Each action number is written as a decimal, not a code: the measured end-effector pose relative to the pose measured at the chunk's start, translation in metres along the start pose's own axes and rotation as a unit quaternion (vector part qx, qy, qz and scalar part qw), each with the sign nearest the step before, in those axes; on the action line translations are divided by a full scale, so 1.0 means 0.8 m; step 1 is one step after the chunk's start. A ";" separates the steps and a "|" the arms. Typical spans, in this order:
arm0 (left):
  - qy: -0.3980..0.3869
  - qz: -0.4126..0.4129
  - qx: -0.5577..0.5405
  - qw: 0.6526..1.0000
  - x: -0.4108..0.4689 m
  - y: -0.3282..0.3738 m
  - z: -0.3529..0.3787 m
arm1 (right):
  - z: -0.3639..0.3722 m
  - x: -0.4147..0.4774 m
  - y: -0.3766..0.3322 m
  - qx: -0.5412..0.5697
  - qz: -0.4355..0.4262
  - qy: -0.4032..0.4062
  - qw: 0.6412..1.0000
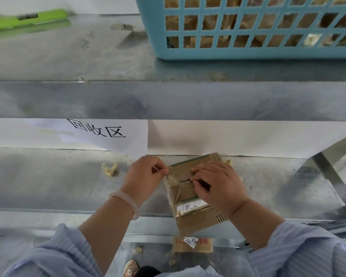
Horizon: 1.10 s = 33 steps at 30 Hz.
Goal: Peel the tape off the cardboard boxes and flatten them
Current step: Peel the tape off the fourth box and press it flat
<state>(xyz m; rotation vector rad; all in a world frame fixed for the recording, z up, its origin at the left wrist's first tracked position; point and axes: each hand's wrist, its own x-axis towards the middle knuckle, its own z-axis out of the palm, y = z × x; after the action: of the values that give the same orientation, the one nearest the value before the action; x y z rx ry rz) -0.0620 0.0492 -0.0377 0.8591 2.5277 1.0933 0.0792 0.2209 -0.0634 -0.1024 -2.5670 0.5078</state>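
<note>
Cardboard box [196,218] lying on metal table [48,186], just below and right of paper sign [100,130]. Left hand [146,176] pinching loose tape strip [171,179] at box edge nearest sign. Right hand [218,184] bearing down on box top, curled fingers gripping it. Tape scrap [110,168] lying below sign; blue basket [248,50] sitting well above it.

Bright, flat, diffuse light, no source in view. Metal table [48,186] gives dull blotchy reflections, no hard glare; darker patch at right. Only faint soft shadows under left hand [146,176] and right hand [220,182]. Centre reasonably sharp, cardboard box [194,218] label still illegible. Green object [26,21] and blue basket [248,52] up top are smeared. Wide-angle stretch at edges, sleeves [54,254] ballooned. Overall hazy, low contrast.
</note>
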 end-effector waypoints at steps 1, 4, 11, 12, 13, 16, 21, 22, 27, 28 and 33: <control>0.008 0.040 0.042 0.998 -0.003 -0.001 -0.001 | 0.000 0.000 0.000 -0.001 0.000 0.000 1.000; 0.004 0.126 0.072 0.989 -0.015 -0.005 -0.001 | 0.001 -0.002 -0.001 -0.008 0.004 0.003 1.000; 0.008 0.193 0.172 0.966 -0.010 -0.004 -0.002 | 0.004 -0.003 -0.007 -0.019 0.002 0.024 1.000; 0.000 0.192 0.180 0.965 -0.009 -0.002 -0.001 | 0.004 -0.004 -0.007 -0.017 0.004 0.025 1.000; -0.011 0.185 0.184 0.965 -0.009 0.000 0.000 | 0.005 -0.004 -0.006 -0.015 0.007 0.026 1.000; -0.048 0.115 0.120 0.985 -0.013 0.002 0.003 | 0.004 -0.007 -0.006 -0.012 0.013 0.023 1.000; -0.092 -0.066 -0.059 0.992 -0.016 -0.002 0.007 | 0.004 -0.008 -0.008 -0.016 0.012 0.014 1.000; -0.088 -0.084 -0.089 0.989 -0.016 -0.002 0.006 | 0.004 -0.008 -0.009 -0.016 0.016 0.013 1.000; 0.004 0.055 0.057 0.997 -0.016 0.003 -0.001 | 0.012 -0.002 -0.020 -0.019 0.044 0.020 0.999; 0.022 0.101 0.110 0.989 -0.015 0.002 0.000 | 0.013 0.000 -0.023 -0.025 0.053 0.009 0.998; 0.022 0.144 0.168 0.975 -0.007 0.010 0.009 | 0.010 -0.003 -0.030 -0.034 0.066 -0.058 0.996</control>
<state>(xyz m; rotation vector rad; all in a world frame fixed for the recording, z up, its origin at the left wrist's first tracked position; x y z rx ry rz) -0.0507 0.0543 -0.0371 1.3386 2.7316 0.7686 0.0777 0.1957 -0.0620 -0.2759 -2.7055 0.4871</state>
